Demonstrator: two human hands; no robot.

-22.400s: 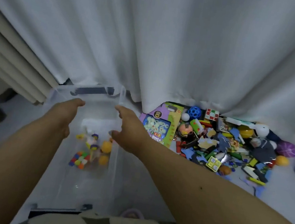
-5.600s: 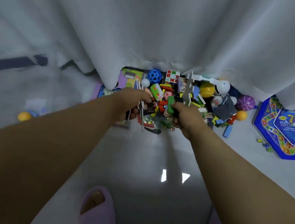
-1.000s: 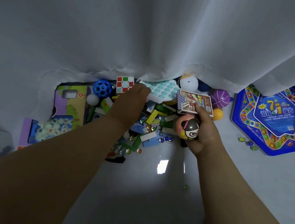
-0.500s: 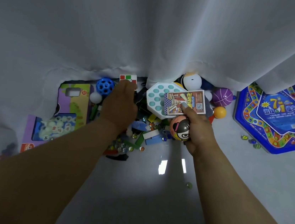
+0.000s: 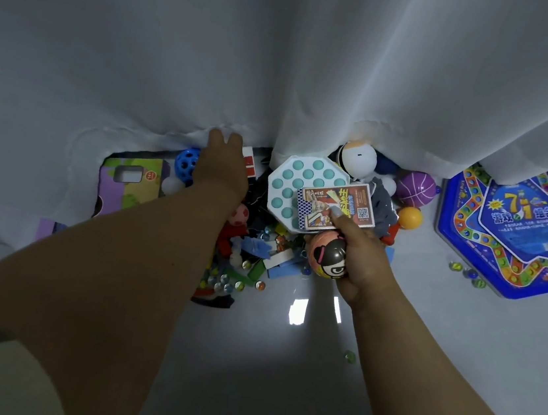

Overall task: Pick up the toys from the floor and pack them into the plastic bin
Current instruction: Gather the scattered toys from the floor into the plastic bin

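Gathering step: the right hand (image 5: pixel 361 256) grips a card box (image 5: pixel 336 209), popper board (image 5: pixel 298 184) and face ball (image 5: pixel 327 253); the left hand (image 5: pixel 224 166), fingers straight, reaches the cube (image 5: pixel 248 166), which needs grasping next.

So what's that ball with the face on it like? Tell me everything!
The face ball is round and peachy-orange, and looks soft and squishy. A cartoon face is printed on it: black hair, pink cheek spots and one big eye facing the camera. The right hand holds it in the palm, fingers curled round it, lifted just above the toy pile's near edge. The same hand also pinches a card box right above the ball.
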